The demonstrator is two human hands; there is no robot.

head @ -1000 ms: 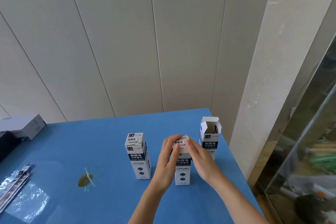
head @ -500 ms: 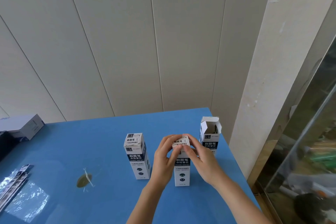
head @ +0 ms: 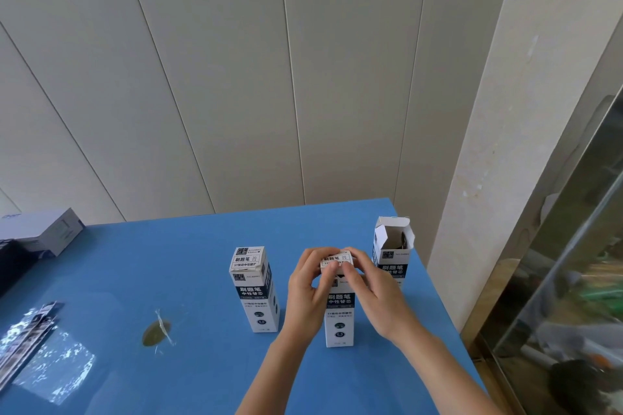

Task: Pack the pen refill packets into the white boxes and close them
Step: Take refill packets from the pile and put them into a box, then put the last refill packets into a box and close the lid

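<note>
Fingers of both hands meet over the lid of the middle tall white cardboard box with black label panels [head: 339,313], which stands upright on the blue tabletop [head: 168,253]. The left hand [head: 308,293] wraps the box's upper left side, its fingertips [head: 332,264] curled onto the top flap; the right hand [head: 374,293] wraps the upper right side, its fingertips [head: 347,268] pressed on the same flap from the front. So both hands are clamped on the top of this box, and the flap lies nearly flat under them, though whether it is fully tucked in cannot be told.

Just left of the left hand's fingers stands a second white box of the same kind [head: 257,290], upright and apart from the hand, its lid shut. Behind and to the right of the right hand's fingers stands a third white box [head: 392,248], upright, its top flaps standing open; something dark shows inside, too small to identify.

Well to the left of the fingers, at the table's near left edge, lie shiny clear plastic pen refill packets [head: 30,340], flat on the surface. Between them and the closed box lies a small brownish oval scrap with a strip of clear tape across it [head: 156,332]. Far to the left, at the back of the table, rests a grey-white rectangular carton [head: 43,234].
</note>
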